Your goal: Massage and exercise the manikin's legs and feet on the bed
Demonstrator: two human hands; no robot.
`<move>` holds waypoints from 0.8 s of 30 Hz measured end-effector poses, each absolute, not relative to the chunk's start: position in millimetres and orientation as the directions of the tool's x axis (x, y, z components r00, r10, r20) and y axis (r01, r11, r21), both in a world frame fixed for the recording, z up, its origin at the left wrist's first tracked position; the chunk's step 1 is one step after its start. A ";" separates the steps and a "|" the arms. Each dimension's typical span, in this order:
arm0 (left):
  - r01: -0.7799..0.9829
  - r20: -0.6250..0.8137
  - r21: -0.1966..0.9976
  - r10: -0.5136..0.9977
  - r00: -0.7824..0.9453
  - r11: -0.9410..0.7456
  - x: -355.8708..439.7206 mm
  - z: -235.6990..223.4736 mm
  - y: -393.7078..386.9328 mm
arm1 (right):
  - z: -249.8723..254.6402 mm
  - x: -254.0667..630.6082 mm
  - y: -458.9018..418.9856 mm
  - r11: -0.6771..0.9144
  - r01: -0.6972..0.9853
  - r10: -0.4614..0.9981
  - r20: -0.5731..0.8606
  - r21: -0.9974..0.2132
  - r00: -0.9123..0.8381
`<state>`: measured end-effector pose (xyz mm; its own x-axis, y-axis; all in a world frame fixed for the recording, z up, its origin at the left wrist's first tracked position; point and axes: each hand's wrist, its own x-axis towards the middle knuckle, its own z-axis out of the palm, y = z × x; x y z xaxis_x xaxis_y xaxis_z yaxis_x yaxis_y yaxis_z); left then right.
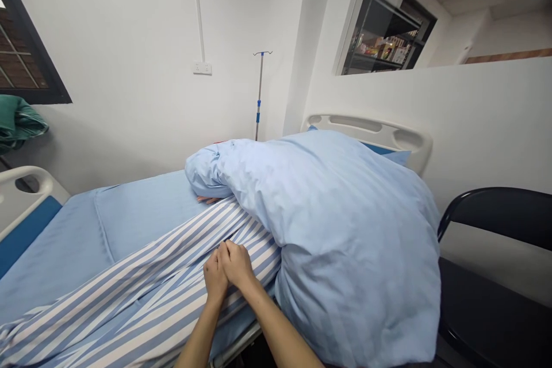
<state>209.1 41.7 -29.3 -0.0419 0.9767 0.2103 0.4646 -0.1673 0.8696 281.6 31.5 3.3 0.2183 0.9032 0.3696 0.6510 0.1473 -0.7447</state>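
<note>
My left hand point(214, 273) and my right hand point(236, 261) are side by side, touching each other, with fingers curled closed. Both rest at hip height on blue-and-white striped trousers point(172, 273), and their fingers seem to grip the cloth; the fingertips are hidden. The trousers are on a figure lying along the bed. A light blue quilt point(336, 201) is heaped over the upper body, just right of my hands. From under its left edge show the fingers of another hand point(207, 199).
The bed's blue sheet point(142, 201) stretches left to a footboard point(37, 181). A headboard point(388, 129) stands behind the quilt. Beyond the bed is an IV pole point(259, 92). A black folding chair point(495, 305) stands close on the right. Green cloth point(19, 121) hangs at far left.
</note>
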 end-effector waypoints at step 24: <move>-0.008 0.120 0.993 0.988 -0.095 -0.121 257.3 19.8 47.8 | -16.6 309.0 40.9 0.264 0.330 0.851 0.380 -0.906 0.363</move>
<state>257.3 47.8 19.8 -0.0949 0.9883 0.1197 -0.0075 -0.1209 0.9926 309.0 40.9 -16.6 0.3632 0.8508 0.3797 0.3300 0.2637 -0.9064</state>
